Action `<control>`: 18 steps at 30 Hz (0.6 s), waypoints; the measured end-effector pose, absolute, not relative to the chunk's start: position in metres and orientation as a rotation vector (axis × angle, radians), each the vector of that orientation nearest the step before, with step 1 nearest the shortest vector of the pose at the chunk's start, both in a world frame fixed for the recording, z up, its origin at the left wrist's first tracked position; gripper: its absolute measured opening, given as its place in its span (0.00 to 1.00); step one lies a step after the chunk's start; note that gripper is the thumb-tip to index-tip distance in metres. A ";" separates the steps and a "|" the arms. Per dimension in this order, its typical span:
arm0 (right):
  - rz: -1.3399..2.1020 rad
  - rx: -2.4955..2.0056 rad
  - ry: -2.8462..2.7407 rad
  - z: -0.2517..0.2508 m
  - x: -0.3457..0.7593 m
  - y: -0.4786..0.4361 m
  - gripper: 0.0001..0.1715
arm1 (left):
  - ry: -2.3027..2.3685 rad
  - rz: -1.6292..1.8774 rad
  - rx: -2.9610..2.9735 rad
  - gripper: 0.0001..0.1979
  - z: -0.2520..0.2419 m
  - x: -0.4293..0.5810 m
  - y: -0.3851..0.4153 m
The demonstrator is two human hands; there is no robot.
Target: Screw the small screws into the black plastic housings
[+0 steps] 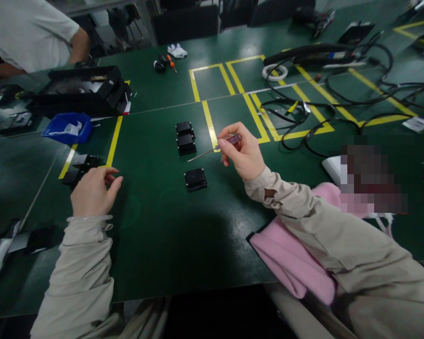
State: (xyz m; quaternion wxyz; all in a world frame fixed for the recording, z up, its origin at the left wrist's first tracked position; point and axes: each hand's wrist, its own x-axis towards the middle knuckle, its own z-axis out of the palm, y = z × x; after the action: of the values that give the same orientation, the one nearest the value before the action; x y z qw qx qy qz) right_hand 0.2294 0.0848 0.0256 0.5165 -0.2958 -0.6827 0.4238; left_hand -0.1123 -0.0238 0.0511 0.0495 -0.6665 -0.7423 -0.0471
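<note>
sleeves (81, 268): beige, creased | left wrist (92, 210): thin pale bangle (89, 218)

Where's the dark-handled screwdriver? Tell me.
Right of centre in the head view, the screwdriver is in the right hand, its tip near the lone black block.

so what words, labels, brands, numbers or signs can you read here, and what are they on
None can be read.
White piece at the right: any print is too small and blurred.
Screwdriver in the right hand: no marking can be made out.
Black blocks in the middle: no lettering can be made out.
</note>
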 end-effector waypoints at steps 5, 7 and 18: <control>1.075 -0.704 -1.612 0.026 0.230 0.084 0.18 | -1.781 -0.699 -2.467 0.18 0.023 -0.039 -0.019; 1.059 -0.700 -1.620 0.028 0.230 0.082 0.17 | -1.699 -0.723 -2.610 0.23 0.013 -0.017 -0.015; 0.556 -0.838 -1.863 0.043 0.239 0.074 0.23 | -1.842 -0.724 -2.879 0.19 0.000 0.020 0.024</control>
State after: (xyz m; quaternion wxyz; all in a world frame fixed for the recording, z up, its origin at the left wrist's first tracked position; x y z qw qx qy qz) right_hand 0.2391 0.0737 0.0427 0.4902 -0.3451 -0.7670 0.2290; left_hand 0.0197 0.0237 -0.0004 -0.1752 -0.8113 -0.5191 -0.2040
